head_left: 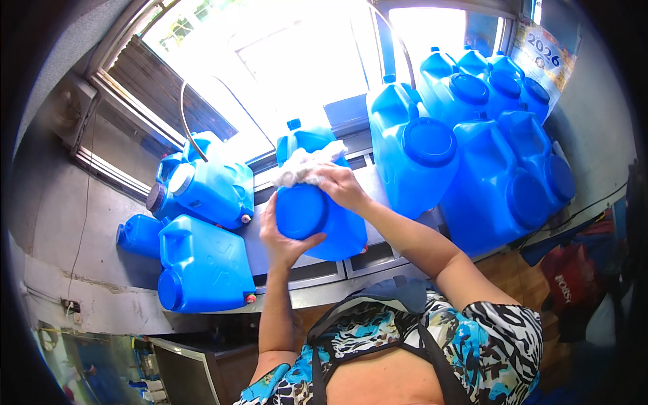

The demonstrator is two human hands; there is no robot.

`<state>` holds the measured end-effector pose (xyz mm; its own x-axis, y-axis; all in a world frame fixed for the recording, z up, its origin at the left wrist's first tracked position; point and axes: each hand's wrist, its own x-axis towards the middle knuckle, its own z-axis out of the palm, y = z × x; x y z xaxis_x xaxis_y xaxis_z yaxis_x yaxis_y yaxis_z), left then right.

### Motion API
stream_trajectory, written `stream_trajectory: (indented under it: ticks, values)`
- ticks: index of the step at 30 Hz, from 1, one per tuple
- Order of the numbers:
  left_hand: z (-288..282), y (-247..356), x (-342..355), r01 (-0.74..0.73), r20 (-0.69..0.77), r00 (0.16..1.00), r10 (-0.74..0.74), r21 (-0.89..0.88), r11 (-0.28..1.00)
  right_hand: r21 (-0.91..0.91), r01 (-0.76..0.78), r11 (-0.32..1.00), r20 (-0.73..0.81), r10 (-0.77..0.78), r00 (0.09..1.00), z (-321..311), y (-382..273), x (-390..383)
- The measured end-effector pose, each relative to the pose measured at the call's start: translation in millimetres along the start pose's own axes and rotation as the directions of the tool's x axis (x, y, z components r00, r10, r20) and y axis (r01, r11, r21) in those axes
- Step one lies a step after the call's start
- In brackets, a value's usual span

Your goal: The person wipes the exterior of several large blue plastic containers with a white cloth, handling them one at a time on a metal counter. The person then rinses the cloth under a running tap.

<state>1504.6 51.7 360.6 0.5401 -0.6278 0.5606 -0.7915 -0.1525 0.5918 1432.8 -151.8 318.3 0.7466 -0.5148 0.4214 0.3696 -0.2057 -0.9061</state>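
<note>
Head: cloth [300, 167] on jug [337, 231]; lettered wall poster [544, 57].

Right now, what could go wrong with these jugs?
The left hand touches the round cap of the middle blue jug, which might swivel if the right hand pushes hard with the white cloth.
The front-left jug stands near the counter edge; a knock could send it off.

Arms [412, 239] reach forward, left hand [280, 236] splayed, right hand [343, 189] curled.
</note>
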Motion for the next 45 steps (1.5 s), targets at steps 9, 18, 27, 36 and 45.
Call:
stream_trajectory:
  ticks: [9,18,27,36,45]
  values:
    - [-97.0,-6.3,-48.7,0.002,0.327,0.945,0.028,-0.089,0.996,0.418,0.047,0.907,-0.276,0.077,0.958,-31.7,-54.3,-1.7]
    - [-102.3,-5.6,-78.1,0.129,0.259,0.961,-0.099,-0.099,0.987,0.217,-0.367,0.905,0.069,0.361,0.93,-13.4,60.4,43.8]
    - [-93.8,-3.1,-73.5,0.02,0.234,0.972,0.008,-0.115,0.993,0.242,-0.919,0.311,0.05,0.942,0.332,-14.7,228.0,-109.5]
    - [-34.8,-5.8,-17.0,-0.033,0.115,0.993,0.041,-0.066,0.997,0.477,-0.836,0.27,0.456,0.737,0.498,-49.4,67.2,-141.7]
    - [79.3,29.2,34.8,0.044,0.021,0.999,-0.041,-0.181,0.983,-0.145,-0.082,0.986,-0.054,0.075,0.996,-167.6,-183.1,-89.4]
